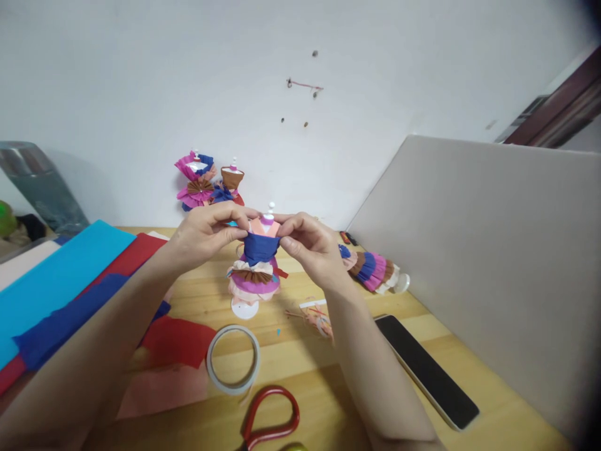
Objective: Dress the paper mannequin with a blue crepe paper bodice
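A small white dress-form mannequin (271,210) stands on its round base on the wooden table, dressed in crepe paper. Around its chest runs a blue paper band (261,248), over peach straps and above a magenta, white and pale pink skirt (253,288) with a brown pleated fan. My left hand (206,232) pinches the band's upper left edge between thumb and fingers. At the upper right edge, my right hand (307,244) pinches the same band. Some fingertips are hidden behind the mannequin.
Crepe paper sheets (70,257) lie at left. A tape roll (233,359), red-handled scissors (272,416) and a phone (427,369) lie in front. Two dressed mannequins (197,181) stand by the wall; another (373,270) lies at right beside a white panel (493,250). Paper scraps (317,319) lie near.
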A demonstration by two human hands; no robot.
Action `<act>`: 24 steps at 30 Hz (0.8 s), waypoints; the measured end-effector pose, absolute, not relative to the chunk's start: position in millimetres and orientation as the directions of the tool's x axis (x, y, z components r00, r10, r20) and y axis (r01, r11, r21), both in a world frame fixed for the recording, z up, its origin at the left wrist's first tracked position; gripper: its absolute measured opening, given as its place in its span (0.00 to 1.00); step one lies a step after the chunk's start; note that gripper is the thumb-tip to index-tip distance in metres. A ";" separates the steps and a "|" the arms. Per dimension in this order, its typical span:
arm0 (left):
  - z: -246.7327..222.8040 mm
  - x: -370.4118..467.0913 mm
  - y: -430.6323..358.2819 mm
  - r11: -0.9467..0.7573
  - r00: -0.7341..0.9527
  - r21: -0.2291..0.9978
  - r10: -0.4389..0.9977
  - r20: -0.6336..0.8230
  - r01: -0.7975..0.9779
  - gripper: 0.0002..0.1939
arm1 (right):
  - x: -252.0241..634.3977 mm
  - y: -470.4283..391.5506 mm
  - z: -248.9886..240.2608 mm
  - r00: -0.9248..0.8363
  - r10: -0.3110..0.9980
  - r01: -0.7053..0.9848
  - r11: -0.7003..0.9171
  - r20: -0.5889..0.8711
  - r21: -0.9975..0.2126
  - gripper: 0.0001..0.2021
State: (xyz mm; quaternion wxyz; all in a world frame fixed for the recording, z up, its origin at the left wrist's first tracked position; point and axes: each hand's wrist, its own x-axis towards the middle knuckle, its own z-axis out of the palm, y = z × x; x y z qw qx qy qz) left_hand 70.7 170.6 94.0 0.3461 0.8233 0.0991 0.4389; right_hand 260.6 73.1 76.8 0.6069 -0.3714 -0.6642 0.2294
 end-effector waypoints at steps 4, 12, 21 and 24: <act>92.8 72.3 169.3 -0.703 0.577 0.690 0.495 0.650 -0.174 0.05 | 260.2 72.3 76.4 0.012 0.756 0.204 0.639 0.655 -0.742 0.10; 92.9 71.4 170.4 -0.663 0.594 0.715 0.489 0.638 -0.222 0.04 | 260.0 72.7 74.4 0.048 0.768 0.219 0.615 0.638 -0.757 0.13; 87.4 77.7 169.6 -0.663 0.553 0.706 0.501 0.665 -0.248 0.06 | 260.4 73.7 74.0 0.078 0.766 0.218 0.612 0.639 -0.760 0.14; 86.5 79.3 169.1 -0.641 0.543 0.721 0.519 0.660 -0.263 0.07 | 260.8 73.5 74.8 0.079 0.771 0.232 0.602 0.631 -0.764 0.15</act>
